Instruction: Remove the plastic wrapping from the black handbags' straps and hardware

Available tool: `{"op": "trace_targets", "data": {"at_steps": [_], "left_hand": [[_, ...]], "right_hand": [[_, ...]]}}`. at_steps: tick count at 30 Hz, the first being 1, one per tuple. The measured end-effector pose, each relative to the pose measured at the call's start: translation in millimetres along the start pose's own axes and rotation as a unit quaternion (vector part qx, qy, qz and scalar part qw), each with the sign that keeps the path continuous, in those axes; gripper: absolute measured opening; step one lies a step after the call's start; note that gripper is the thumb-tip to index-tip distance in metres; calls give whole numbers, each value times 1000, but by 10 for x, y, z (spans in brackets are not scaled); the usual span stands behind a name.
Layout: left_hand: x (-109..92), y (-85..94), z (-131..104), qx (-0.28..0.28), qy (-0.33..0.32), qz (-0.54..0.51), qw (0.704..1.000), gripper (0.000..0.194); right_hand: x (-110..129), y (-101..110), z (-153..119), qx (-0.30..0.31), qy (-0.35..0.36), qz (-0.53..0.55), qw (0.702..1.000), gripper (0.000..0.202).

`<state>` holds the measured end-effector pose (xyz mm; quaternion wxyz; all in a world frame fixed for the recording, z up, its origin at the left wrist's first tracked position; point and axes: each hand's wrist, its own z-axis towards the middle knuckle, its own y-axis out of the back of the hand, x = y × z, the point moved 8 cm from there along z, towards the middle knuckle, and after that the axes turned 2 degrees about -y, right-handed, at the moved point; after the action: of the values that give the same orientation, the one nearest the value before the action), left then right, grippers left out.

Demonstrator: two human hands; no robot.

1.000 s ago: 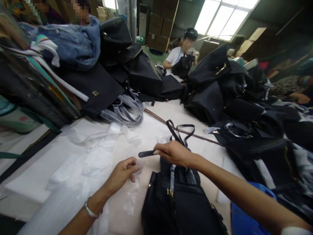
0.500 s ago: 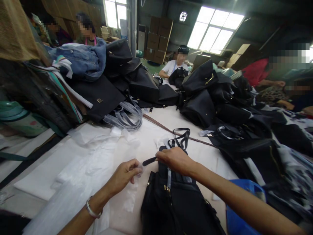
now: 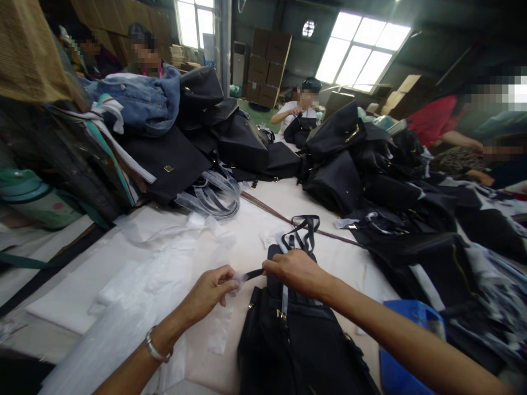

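Observation:
A black backpack with gold-coloured buckles lies on the pale table in front of me. My right hand is closed over its upper end, pinching a narrow black strap whose end points left. My left hand is closed in a pinch on a small clear plastic sleeve, and the strap's tip is at the sleeve's mouth, seemingly inside it. Thin black straps loop up beyond my right hand. Under my left wrist spread sheets of white plastic film.
Black bags are heaped along the far side and the right. Plastic-wrapped straps lie at the back left. A blue bin stands under my right forearm, a green-lidded bottle at left. Across the table a person handles a bag.
The strap's tip and the plastic sleeve have come together; a small gap showed before. My hands have barely shifted. The person across has raised a hand.

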<state>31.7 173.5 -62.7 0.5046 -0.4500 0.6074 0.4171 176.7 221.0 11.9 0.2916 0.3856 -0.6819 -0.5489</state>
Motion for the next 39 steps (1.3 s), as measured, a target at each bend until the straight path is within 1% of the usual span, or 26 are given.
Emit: {"op": "trace_targets", "data": {"at_steps": [4, 6, 10, 13, 23, 28, 33, 36, 39], "left_hand": [[-5, -14, 16, -5, -3, -3, 1000, 17], [0, -16, 18, -6, 0, -6, 1000, 17], [24, 2, 10, -11, 9, 3, 1000, 15], [39, -6, 9, -7, 12, 11, 1000, 14], [28, -31, 30, 5, 12, -2, 1000, 14], [56, -38, 39, 5, 19, -6, 1000, 16], [60, -82, 52, 20, 28, -29, 999, 25], [102, -105, 57, 33, 49, -53, 997, 30], [199, -124, 61, 38, 88, -67, 993, 29]], "right_hand": [[58, -42, -11, 23, 36, 17, 999, 19], [22, -21, -16, 14, 21, 18, 1000, 19], [-117, 89, -59, -32, -38, 21, 999, 22], [-146, 139, -88, -53, -47, 26, 997, 22], [-55, 13, -37, -16, -17, -1, 1000, 22], [-24, -10, -45, -3, 1, 2, 1000, 19], [75, -51, -59, 10, 34, -2, 999, 16], [97, -59, -65, 9, 29, 6, 1000, 15], [141, -78, -78, 18, 47, 21, 999, 17]]}}
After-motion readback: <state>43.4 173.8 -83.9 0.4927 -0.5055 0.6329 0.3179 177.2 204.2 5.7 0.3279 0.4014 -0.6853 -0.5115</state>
